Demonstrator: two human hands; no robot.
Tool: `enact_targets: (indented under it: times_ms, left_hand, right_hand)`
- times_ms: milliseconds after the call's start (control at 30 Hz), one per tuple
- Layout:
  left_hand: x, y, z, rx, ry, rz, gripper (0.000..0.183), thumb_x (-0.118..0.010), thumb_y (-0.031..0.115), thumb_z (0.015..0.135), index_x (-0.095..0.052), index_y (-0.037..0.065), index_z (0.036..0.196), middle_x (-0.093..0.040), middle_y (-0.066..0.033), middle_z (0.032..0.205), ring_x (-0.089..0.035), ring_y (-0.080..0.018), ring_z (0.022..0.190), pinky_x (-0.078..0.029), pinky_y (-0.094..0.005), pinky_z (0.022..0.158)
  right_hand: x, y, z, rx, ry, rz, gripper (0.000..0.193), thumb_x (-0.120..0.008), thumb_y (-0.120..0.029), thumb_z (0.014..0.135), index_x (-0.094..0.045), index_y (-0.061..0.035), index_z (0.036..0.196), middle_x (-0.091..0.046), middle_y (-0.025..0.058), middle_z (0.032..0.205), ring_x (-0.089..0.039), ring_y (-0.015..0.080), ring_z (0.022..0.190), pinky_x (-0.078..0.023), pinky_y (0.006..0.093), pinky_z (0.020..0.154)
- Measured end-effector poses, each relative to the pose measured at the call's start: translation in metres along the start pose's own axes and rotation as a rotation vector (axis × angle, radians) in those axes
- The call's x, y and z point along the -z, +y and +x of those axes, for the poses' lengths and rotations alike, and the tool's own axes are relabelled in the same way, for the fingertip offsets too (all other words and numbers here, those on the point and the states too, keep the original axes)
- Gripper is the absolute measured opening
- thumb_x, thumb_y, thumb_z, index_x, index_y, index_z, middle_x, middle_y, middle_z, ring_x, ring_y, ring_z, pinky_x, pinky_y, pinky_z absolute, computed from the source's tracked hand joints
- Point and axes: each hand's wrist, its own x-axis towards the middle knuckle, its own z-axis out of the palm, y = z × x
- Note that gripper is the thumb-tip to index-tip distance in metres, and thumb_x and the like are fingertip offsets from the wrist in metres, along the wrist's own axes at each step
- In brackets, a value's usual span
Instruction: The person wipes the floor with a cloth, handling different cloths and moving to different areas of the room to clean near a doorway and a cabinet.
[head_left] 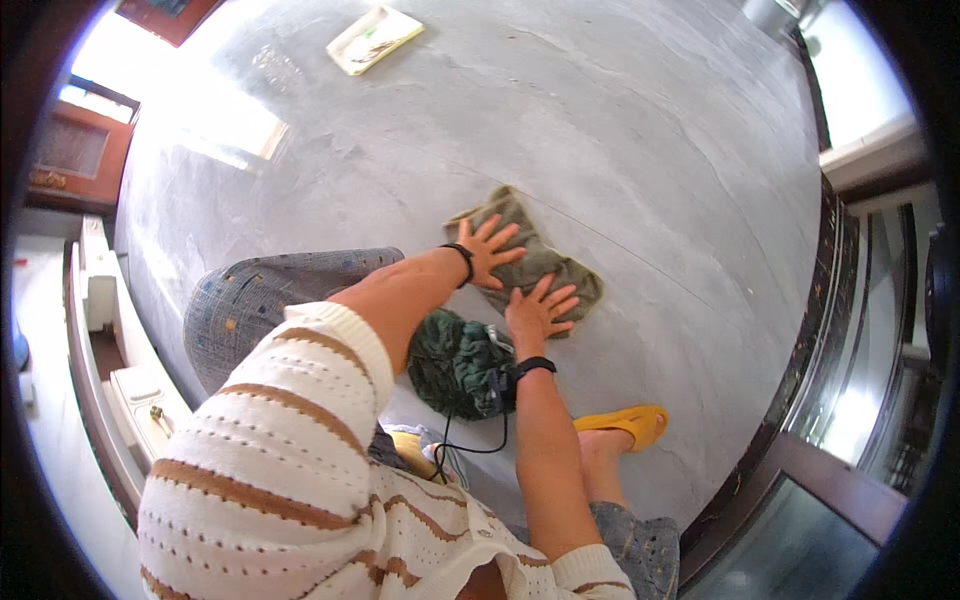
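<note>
An olive-green cloth [537,252] lies spread on the grey floor in front of me, its edges slightly rumpled. My left hand [490,252] presses flat on its left part with the fingers spread. My right hand [540,312] rests on the near right part of the cloth, palm down and fingers apart. Each wrist wears a black band. A dark green, bunched fabric bundle [455,362] with a black cord hangs or sits between my forearms; which of the two I cannot tell.
Grey marbled floor [620,130] stretches around the cloth. Farther off lies a shallow white tray [372,40]. A yellow slipper [650,427] is on my right foot. Cabinets with dark trim [800,400] line the right side, and a white drawer unit [140,405] stands at left.
</note>
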Motion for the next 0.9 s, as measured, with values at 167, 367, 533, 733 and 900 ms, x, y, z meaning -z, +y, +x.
enact_targets:
  times_ms: [167, 367, 533, 733, 900]
  left_hand:
    - [-0.049, -0.023, -0.026, 0.21, -0.032, -0.235, 0.089, -0.043, 0.073, 0.088, 0.0, 0.037, 0.156, 0.015, -0.006, 0.163, 0.008, -0.0405, 0.148, -0.018, -0.0731, 0.108]
    - [-0.052, -0.055, -0.008, 0.233, 0.091, -0.295, 0.091, -0.043, 0.077, 0.085, -0.002, 0.037, 0.156, 0.01, -0.0062, 0.163, 0.006, -0.0413, 0.148, -0.016, -0.0814, 0.1]
    - [0.019, -0.127, 0.057, 0.271, 0.325, -0.278, 0.09, -0.043, 0.079, 0.083, -0.006, 0.04, 0.155, 0.005, -0.0052, 0.164, 0.001, -0.0413, 0.148, -0.018, -0.0813, 0.099]
    - [0.02, -0.121, 0.087, 0.298, 0.205, -0.457, 0.087, -0.039, 0.08, 0.084, -0.005, 0.042, 0.155, 0.006, -0.0034, 0.164, 0.006, -0.0399, 0.149, -0.015, -0.0811, 0.101]
    - [-0.02, -0.102, 0.069, 0.173, 0.176, -0.38, 0.089, -0.044, 0.074, 0.086, -0.007, 0.034, 0.156, 0.006, -0.007, 0.164, 0.003, -0.0405, 0.149, -0.013, -0.077, 0.106]
  right_hand:
    - [-0.028, -0.033, 0.01, 0.202, 0.053, -0.025, 0.077, -0.048, -0.047, 0.097, -0.013, -0.0139, 0.156, 0.008, 0.0293, 0.159, 0.008, 0.0515, 0.145, -0.004, 0.0758, 0.104]
    - [-0.037, -0.044, 0.047, 0.421, 0.361, -0.223, 0.074, -0.054, -0.047, 0.092, -0.029, -0.012, 0.152, -0.01, 0.0293, 0.158, -0.007, 0.0513, 0.144, -0.012, 0.078, 0.101]
    - [0.033, -0.108, 0.14, 0.412, 0.514, -0.224, 0.071, -0.052, -0.047, 0.092, -0.031, -0.0143, 0.151, -0.015, 0.0277, 0.157, -0.011, 0.0499, 0.144, -0.015, 0.0773, 0.1]
    - [0.042, -0.097, 0.184, 0.428, 0.322, -0.278, 0.072, -0.047, -0.05, 0.094, -0.025, -0.0149, 0.153, -0.012, 0.0279, 0.158, -0.008, 0.0496, 0.144, -0.013, 0.0761, 0.102]
    - [-0.003, -0.064, 0.148, 0.475, 0.38, -0.364, 0.071, -0.047, -0.051, 0.094, -0.03, -0.0117, 0.151, -0.012, 0.0277, 0.158, -0.009, 0.0483, 0.145, -0.015, 0.074, 0.103]
